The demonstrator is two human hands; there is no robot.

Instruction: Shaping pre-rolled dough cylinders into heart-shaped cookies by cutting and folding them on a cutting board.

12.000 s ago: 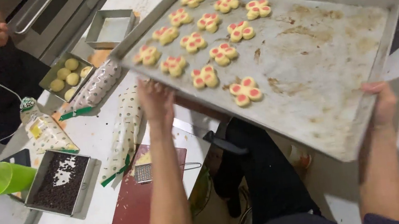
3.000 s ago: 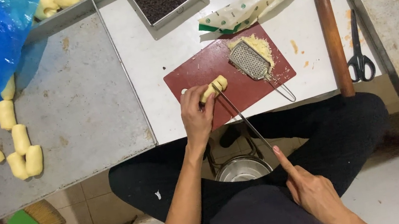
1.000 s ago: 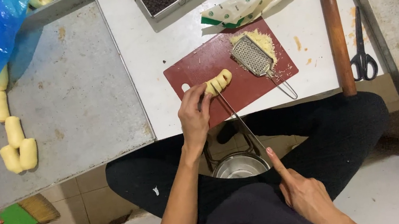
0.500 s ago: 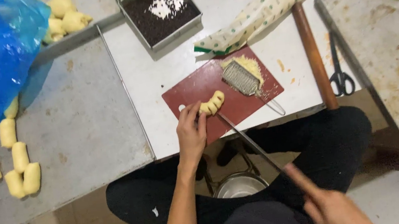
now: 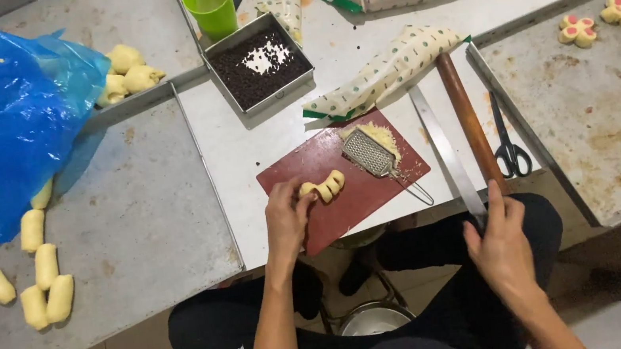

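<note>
Nearest, right hand (image 5: 499,241) closed around the near end of a long metal blade (image 5: 443,149), its long axis running away across the table. Farther left, left hand (image 5: 288,217) pinching a curled dough piece (image 5: 324,187) on the red cutting board (image 5: 365,191), close to the near edge. Beyond, hand grater (image 5: 372,154) crowding the dough's right; bare board leftward.
</note>
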